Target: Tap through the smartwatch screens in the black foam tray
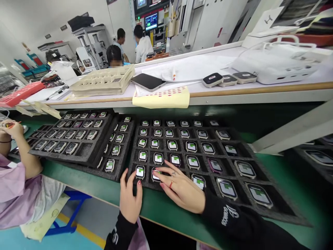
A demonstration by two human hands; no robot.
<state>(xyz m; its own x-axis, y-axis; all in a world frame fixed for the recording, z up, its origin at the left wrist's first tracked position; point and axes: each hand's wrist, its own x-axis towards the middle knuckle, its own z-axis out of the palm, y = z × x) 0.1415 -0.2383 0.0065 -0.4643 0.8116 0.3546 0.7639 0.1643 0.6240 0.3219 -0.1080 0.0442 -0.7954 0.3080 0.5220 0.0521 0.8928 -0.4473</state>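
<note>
A dark foam tray [179,126] with many square compartments lies on the green bench before me, most of them holding a smartwatch case with a lit white-and-green screen. At its near left corner my left hand [130,196] rests with fingers apart, close to a smartwatch [140,172] and holding nothing. My right hand [183,189] reaches across the near edge, fingers stretched out. Its fingertips are over another smartwatch [155,175] and touch or nearly touch its screen. Part of the near row is hidden under this hand.
Left of my tray stand more stacked foam trays [78,154] of watches. A co-worker's arm [24,149] is at far left. Above runs a shelf [229,91] bearing a phone [148,82], a beige moulded tray [104,81] and small dark-topped boxes [212,80]. A slanted white post [293,126] stands right.
</note>
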